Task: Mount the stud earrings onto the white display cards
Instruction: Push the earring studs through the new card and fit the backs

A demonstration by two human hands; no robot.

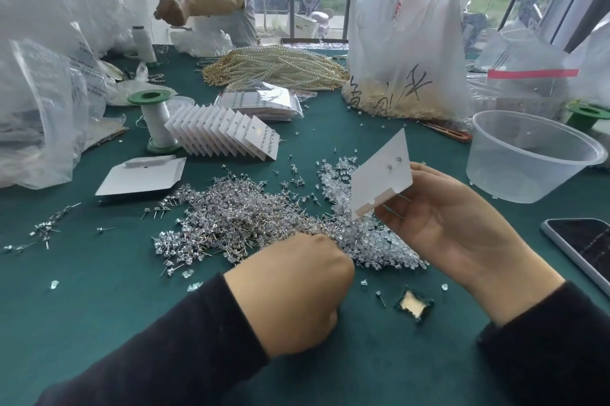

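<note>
While R hand [462, 224] holds white 2-stud card [379, 181], L hand [290, 290] in stud pile [237, 217], grip unclear.

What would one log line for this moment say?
step: reaching into stud pile | left hand: curled at pile, grip hidden | right hand: holds card, studs in it | finished cards: row behind pile

Desk [99, 290] cover: plain dark teal-green. Stud earrings [231, 220]: silver. Display card [379, 174]: plain white. Spool [155, 121]: white thread, green flanges. Pearl strands [274, 65]: cream with gold. Sleeve [148, 356]: black. Tub [528, 158]: colourless, translucent. Bag strip [531, 73]: red.
</note>
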